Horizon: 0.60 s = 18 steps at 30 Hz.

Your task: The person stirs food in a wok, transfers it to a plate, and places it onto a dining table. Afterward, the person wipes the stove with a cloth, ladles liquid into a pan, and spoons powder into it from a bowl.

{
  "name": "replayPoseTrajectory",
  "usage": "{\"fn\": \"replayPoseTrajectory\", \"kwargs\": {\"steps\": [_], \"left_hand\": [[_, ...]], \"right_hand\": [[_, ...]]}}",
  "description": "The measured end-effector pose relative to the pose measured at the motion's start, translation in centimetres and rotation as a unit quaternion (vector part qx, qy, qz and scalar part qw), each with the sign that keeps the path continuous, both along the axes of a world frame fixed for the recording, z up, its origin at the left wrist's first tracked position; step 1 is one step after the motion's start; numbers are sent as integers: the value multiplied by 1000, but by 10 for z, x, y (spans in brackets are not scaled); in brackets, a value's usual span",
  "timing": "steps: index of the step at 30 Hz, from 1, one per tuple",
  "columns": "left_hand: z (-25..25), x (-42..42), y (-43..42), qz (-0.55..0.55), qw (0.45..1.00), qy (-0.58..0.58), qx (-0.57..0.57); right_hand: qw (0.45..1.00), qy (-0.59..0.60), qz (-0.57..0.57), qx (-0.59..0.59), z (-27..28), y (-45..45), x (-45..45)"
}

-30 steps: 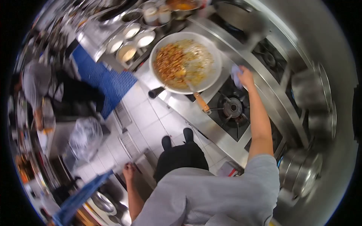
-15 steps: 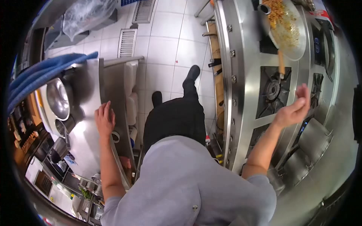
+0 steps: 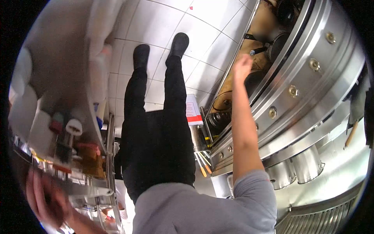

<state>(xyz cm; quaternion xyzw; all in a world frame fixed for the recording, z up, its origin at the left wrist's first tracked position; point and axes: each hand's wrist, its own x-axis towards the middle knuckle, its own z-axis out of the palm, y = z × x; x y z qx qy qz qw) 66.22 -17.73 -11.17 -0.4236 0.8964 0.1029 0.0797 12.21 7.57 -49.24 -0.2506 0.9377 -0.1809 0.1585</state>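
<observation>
My right hand reaches down beside the low shelf under the stove. Its fingers are loosely bent and appear to hold nothing. Just past the fingertips lies the blue-marked handle of a dark frying pan; whether they touch it I cannot tell. Another dark pan sits behind my wrist on that shelf. My left hand is at the lower left, smeared by motion, with long fingers stretched out and nothing visible in them. It is nearest to the steel counter and rack.
The steel stove front with its knobs runs along the right. Large steel pots stand beyond it. A white-and-red tin and orange-handled tools are by my legs. White floor tiles lie ahead.
My view has turned and dropped toward the lower shelf. My right hand has moved from above the burners down to the pans. My left hand has left the counter edge and swung back.
</observation>
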Motion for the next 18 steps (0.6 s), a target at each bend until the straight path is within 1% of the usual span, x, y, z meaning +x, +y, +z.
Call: {"fn": "replayPoseTrajectory", "kwargs": {"steps": [1,2,3,4,5,6,7,8,9,10,11,12,13,14,15,16,17,18], "left_hand": [[-1,10,5,25,999,33,-12],[-1,17,8,36,997,65,-24],[-3,19,7,27,994,94,-38],[-4,8,-15,-76,989,100,-73],[-6,-3,-37,-177,972,107,-114],[-9,6,-41,-204,963,127,-119],[-12,15,-46,-231,954,146,-124],[-19,10,-44,-232,948,156,-156],[-25,4,-43,-236,939,166,-187],[-28,-7,-32,-176,953,163,-184],[-30,-18,-22,-116,964,160,-180],[-30,-28,-14,-131,960,159,-189],[-28,-37,-11,-89,968,142,-185],[-27,-42,-8,-45,973,130,-184],[-16,-26,-2,-35,986,66,-148],[-2,-9,3,-25,993,2,-113],[-5,-17,1,-16,994,20,-103],[-8,-27,-1,-10,995,34,-95]], "right_hand": [[992,118,-29,-25,-50,9,-54],[969,-10,-240,-50,-82,1,-106],[932,-65,-319,-160,-75,-36,-116],[884,-124,-377,-248,-93,-46,-145],[832,-198,-426,-295,-112,-56,-176],[729,-346,-479,-344,-119,-63,-202],[726,-365,-467,-348,-120,-70,-216],[722,-387,-452,-354,-120,-82,-222],[707,-378,-498,-329,-117,-90,-222],[700,-380,-501,-337,-122,-80,-237],[708,-380,-489,-338,-122,-73,-252],[715,-377,-480,-341,-120,-65,-260],[701,-348,-517,-348,-87,-88,-230],[691,-409,-471,-366,-83,-69,-225],[719,-399,-435,-367,-65,-65,-194],[704,-390,-455,-381,-35,-73,-151],[763,-341,-402,-374,-43,-49,-122],[772,-331,-388,-380,-18,-48,-79]]}}
